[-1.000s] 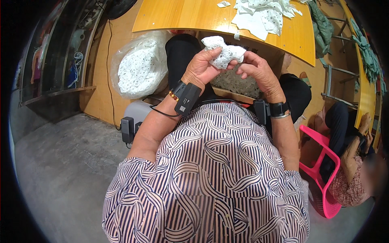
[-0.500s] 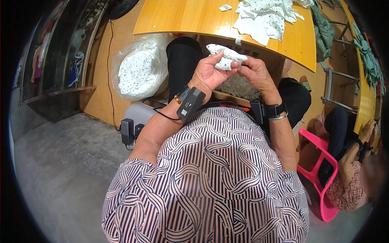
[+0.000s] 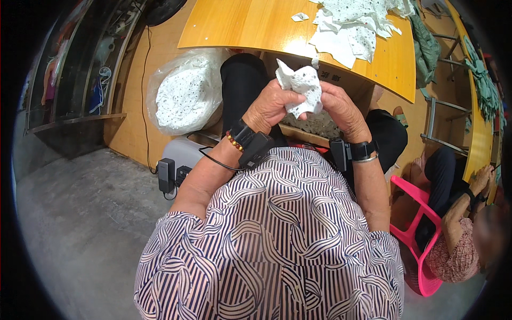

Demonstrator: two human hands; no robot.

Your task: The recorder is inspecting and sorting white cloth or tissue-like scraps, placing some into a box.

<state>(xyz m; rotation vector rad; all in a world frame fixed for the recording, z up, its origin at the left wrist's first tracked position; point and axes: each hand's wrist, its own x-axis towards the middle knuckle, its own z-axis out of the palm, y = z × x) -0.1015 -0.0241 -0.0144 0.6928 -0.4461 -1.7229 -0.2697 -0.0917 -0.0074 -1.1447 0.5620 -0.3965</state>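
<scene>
White spotted cloth piece (image 3: 301,88), upper centre of head view, below tabletop (image 3: 250,26) edge: crumpled, pinched between both hands, left hand (image 3: 272,104) and right hand (image 3: 341,109) closed on it. Looks light, soft, limp; best gripped at edges.

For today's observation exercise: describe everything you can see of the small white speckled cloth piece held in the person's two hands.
The small white speckled cloth piece looks like thin, soft fabric, white with tiny dark dots. It is crumpled and folded, one corner sticking up at the left. It is held in the air in front of the person's chest, below the edge of the orange wooden table. The left hand pinches it from the left, the right hand from the right.
</scene>
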